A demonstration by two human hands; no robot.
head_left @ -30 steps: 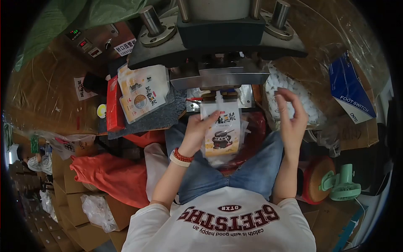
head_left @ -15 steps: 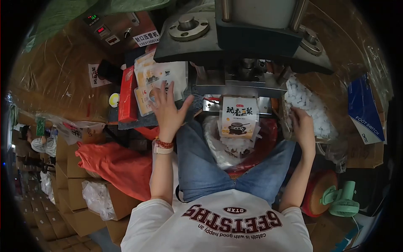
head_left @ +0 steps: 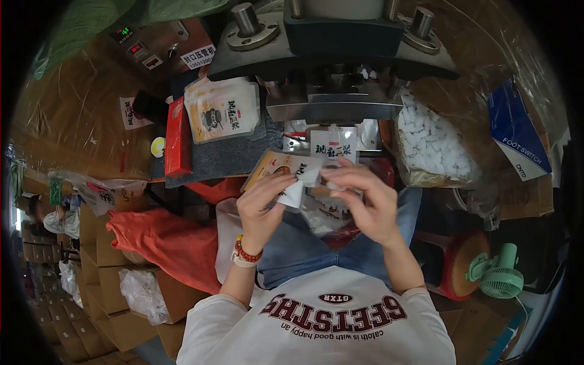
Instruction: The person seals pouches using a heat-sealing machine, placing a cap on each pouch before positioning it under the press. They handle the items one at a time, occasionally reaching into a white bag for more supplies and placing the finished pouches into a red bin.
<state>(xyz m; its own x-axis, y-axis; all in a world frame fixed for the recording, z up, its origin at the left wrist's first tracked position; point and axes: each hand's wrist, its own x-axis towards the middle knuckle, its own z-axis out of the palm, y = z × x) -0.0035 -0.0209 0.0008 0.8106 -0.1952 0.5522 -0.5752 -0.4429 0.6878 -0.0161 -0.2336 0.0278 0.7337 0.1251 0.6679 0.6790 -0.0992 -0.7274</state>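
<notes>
My left hand [head_left: 263,204] is closed on a printed pouch [head_left: 271,168], orange and white, held above my lap. My right hand [head_left: 368,198] is at the pouch's right edge, thumb and fingers pinched together; what lies between them is too small to make out. Behind my hands another printed pouch [head_left: 333,143] hangs at the front of the press [head_left: 340,109]. A stack of pouches [head_left: 222,112] lies on the grey cloth [head_left: 213,155], beside a long red box [head_left: 176,139].
At the right a bin of small white pieces [head_left: 435,143] stands near a blue box [head_left: 517,131]. A green fan [head_left: 502,274] is lower right. Red fabric [head_left: 164,243] and cartons [head_left: 109,280] lie at the left. Further left is a person [head_left: 61,220].
My left hand has moved from the stack toward the middle and now holds a pouch. My right hand has left the bin of white pieces and come to that pouch. The view has shifted slightly.
</notes>
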